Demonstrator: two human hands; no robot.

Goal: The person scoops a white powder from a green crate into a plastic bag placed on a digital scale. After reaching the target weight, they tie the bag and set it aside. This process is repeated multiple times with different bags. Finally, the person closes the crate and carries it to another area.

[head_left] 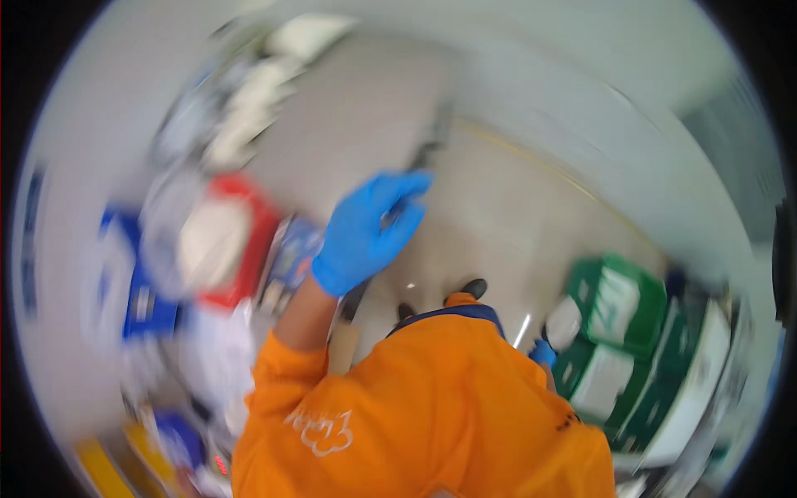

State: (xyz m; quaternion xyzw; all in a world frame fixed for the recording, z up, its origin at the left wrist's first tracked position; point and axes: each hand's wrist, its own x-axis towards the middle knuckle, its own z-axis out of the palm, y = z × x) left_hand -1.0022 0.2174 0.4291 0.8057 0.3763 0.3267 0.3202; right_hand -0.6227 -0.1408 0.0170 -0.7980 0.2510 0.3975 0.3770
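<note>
My left hand (371, 231), in a blue glove, is raised in the middle of the view. Its fingers and thumb curl toward each other. A dark, narrow, blurred shape (428, 152) lies at its fingertips; whether the hand grips it I cannot make out. Lower on the right, my right hand (544, 353), also blue-gloved, shows only partly past the orange sleeve. Against it is a pale round thing with a dark edge (564, 324), apparently held. Its kind is too blurred to tell.
Green crates (639, 303) with white items stand at right. At left are a red crate (261, 241) with a pale round bundle, a blue crate (154, 307) and white bags (249, 124). My shoes are on a shiny floor (515, 216); a pale wall (573, 108) rises beyond.
</note>
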